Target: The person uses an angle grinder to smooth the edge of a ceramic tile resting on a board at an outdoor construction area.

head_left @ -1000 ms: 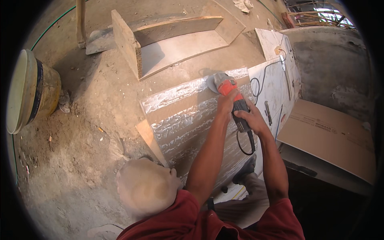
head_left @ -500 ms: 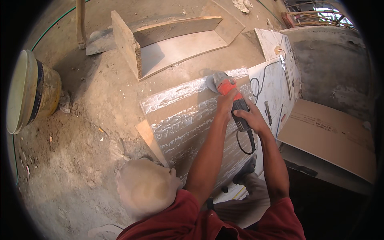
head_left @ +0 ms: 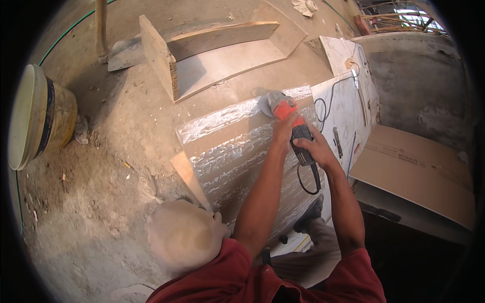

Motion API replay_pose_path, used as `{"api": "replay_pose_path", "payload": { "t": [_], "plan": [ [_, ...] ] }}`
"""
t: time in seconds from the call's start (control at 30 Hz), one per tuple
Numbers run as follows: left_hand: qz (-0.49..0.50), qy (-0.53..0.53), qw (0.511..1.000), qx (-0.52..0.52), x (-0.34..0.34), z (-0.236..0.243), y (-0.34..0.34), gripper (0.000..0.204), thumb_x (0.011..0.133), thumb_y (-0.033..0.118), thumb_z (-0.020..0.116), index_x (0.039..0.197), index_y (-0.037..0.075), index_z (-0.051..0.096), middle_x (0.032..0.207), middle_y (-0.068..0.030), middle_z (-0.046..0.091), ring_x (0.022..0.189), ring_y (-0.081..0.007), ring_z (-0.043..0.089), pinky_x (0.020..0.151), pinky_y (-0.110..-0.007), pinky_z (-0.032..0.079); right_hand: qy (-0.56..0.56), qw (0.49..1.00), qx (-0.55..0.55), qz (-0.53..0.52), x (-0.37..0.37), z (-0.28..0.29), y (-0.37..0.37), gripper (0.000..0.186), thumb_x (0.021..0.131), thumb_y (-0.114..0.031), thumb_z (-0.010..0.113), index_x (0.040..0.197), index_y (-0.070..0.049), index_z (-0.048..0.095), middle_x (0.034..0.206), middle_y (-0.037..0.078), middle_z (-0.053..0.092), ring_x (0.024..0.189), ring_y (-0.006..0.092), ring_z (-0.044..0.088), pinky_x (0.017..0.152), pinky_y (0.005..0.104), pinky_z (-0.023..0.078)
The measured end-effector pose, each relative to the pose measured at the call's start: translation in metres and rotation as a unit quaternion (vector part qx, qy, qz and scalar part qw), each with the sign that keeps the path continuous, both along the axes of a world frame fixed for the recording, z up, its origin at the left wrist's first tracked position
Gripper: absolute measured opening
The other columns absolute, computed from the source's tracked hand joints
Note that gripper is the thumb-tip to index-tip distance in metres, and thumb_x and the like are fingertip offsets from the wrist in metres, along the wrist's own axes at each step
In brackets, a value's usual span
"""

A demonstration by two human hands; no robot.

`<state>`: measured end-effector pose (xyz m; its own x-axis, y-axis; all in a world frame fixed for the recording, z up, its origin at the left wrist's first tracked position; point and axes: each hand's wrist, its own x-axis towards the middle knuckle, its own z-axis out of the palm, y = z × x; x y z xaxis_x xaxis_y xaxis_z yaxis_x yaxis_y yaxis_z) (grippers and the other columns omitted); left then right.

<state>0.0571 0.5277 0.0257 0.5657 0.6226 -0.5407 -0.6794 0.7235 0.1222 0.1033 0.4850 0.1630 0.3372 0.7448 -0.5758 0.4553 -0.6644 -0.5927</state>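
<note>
Toward two o'clock from centre, the left hand and right hand have their fingers closed around an angle grinder, its disc at one o'clock by the far edge of a foil-striped panel. A twist of the grip could bind the disc and kick it back; the cord, looped near a shoe at four o'clock, might snag.

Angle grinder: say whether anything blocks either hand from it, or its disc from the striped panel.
Nothing visible does: left hand and right hand grip the angle grinder directly. No object shows between its disc and the striped panel, though contact is unclear.
</note>
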Motion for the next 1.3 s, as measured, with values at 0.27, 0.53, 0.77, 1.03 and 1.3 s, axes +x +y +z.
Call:
{"api": "replay_pose_path", "payload": {
  "t": [0.27,0.53,0.77,1.03,1.3],
  "plan": [
    [-0.005,-0.003,1.0,-0.018,-0.005,0.018,-0.004,0.034,0.085,0.025,0.072,0.106,-0.001,0.063,0.091,-0.0083,0.065,0.076,-0.0173,0.066,0.066,-0.032,0.054,0.009,0.999,-0.029,-0.02,0.005,0.005,-0.004,0.086,0.08,-0.012,0.07,0.153,0.001,0.026,0.117,0.012,0.063,0.103,0.017,0.06,0.09,0.029,0.048],
    [-0.001,-0.018,1.0,0.001,0.001,0.001,0.001,0.035,0.086,0.026,0.071,0.106,-0.001,0.063,0.09,-0.008,0.066,0.073,-0.018,0.066,0.065,-0.033,0.055,0.0,1.0,-0.014,-0.004,-0.002,0.004,0.002,0.086,0.08,-0.013,0.07,0.153,0.001,0.026,0.117,0.013,0.063,0.102,0.0169,0.06,0.09,0.0284,0.048],
    [0.002,-0.022,0.999,-0.029,-0.004,0.016,-0.004,0.035,0.085,0.026,0.072,0.106,-0.001,0.064,0.09,-0.0087,0.067,0.073,-0.0181,0.067,0.065,-0.033,0.055,-0.028,0.999,-0.032,0.011,-0.001,0.009,0.001,0.086,0.078,-0.014,0.07,0.153,-0.001,0.029,0.117,0.013,0.063,0.101,0.0176,0.061,0.09,0.029,0.048],
    [0.01,-0.024,0.999,-0.023,-0.004,0.016,-0.006,0.035,0.084,0.025,0.072,0.107,0.0,0.064,0.09,-0.0078,0.066,0.074,-0.0179,0.067,0.065,-0.033,0.055,-0.027,0.999,-0.028,0.016,0.003,0.006,-0.002,0.087,0.078,-0.015,0.07,0.153,0.0,0.029,0.117,0.014,0.063,0.103,0.0182,0.061,0.091,0.0289,0.047],
    [0.014,-0.025,0.999,-0.019,-0.004,0.016,-0.009,0.03,0.085,0.022,0.072,0.105,0.002,0.062,0.088,-0.006,0.064,0.072,-0.0171,0.065,0.064,-0.033,0.055,-0.039,0.999,-0.02,0.024,0.005,0.003,-0.007,0.088,0.077,-0.016,0.071,0.152,0.003,0.028,0.12,0.015,0.062,0.106,0.0194,0.06,0.093,0.0294,0.047]
  ]
}}
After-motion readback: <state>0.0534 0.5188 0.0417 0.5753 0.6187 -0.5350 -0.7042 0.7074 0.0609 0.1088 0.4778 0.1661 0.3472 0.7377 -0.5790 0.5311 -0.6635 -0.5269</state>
